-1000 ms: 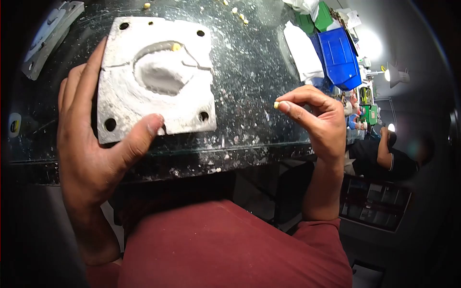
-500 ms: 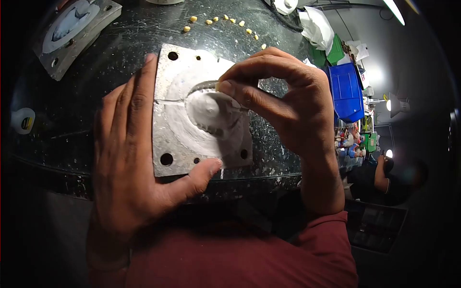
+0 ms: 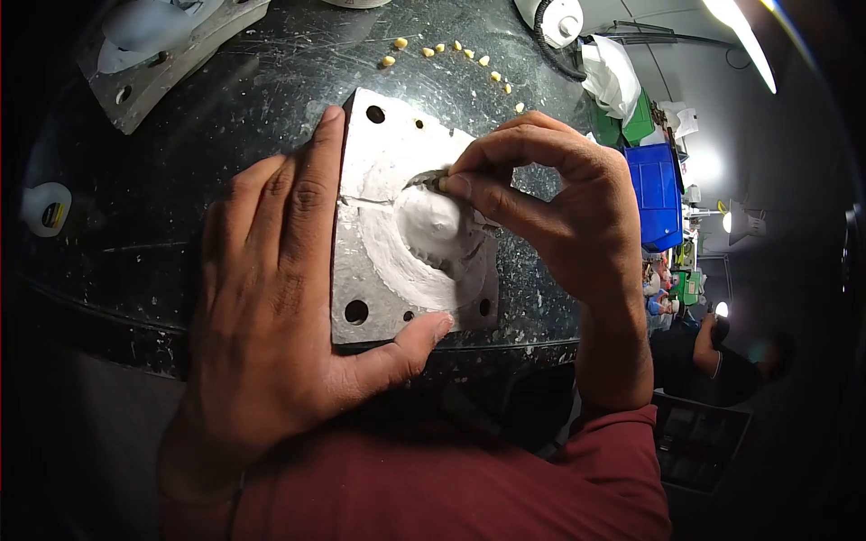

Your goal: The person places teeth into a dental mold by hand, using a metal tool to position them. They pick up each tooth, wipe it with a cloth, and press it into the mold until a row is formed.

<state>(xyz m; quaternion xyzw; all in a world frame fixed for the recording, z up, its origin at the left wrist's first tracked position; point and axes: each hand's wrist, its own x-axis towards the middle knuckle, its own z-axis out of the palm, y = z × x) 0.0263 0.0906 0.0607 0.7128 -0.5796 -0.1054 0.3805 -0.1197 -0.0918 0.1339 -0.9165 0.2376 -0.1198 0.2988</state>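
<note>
A square metal mold plate with corner holes lies on the dark bench, its middle filled with white plaster. In the plaster, a ring-shaped groove with small tooth-like hollows runs round a smooth raised dome. My left hand grips the plate, its fingers along the left side and its thumb over the lower edge. My right hand is closed in a pinch at the groove's upper edge. A small yellowish artificial tooth shows at its fingertips, mostly hidden by them.
Several yellowish artificial teeth lie in a curved row behind the plate. Another metal mold half sits at the upper left, and a white container at the left. Blue bins stand at the right, with a person beyond them.
The whole scene has shifted right in view. My right fingertips still pinch at the groove, with the tooth now lower and more hidden. My left hand keeps its hold on the plate.
</note>
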